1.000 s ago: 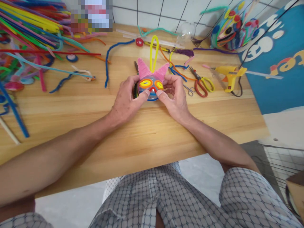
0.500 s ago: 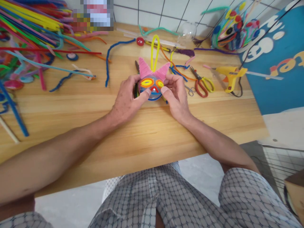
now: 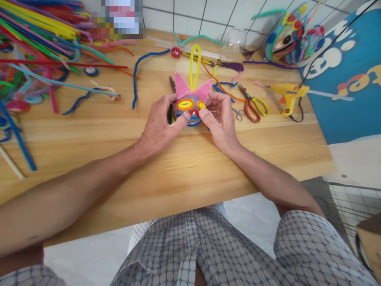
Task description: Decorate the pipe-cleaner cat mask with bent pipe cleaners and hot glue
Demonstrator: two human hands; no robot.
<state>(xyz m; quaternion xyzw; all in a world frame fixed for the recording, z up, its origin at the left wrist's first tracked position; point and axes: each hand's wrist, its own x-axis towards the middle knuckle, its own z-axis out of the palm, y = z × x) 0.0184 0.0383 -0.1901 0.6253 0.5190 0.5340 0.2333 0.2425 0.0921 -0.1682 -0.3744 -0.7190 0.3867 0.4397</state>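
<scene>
Between my two hands is a cat-face ornament (image 3: 193,101) made of pipe cleaners on what looks like a clear round ball. It has pink pointed ears, yellow and orange ringed eyes, a red nose piece and a tall yellow loop (image 3: 195,65) on top. My left hand (image 3: 162,119) grips its left side, thumb on the lower front. My right hand (image 3: 222,121) holds the right side, with the thumb across the front below the right eye. Fingers behind the ball are partly hidden. A dark-handled tool lies partly hidden behind my left hand.
Red-and-yellow scissors (image 3: 253,105), small metal scissors (image 3: 238,114) and a yellow glue gun (image 3: 287,95) lie to the right. Many pipe cleaners (image 3: 38,31) pile at the left. A colourful fish-like figure (image 3: 285,39) and a clear ball (image 3: 235,39) stand at the back.
My right thumb has slid slightly left across the ornament's front, towards the red nose piece. Both hands keep their hold, and the ornament has barely shifted.
</scene>
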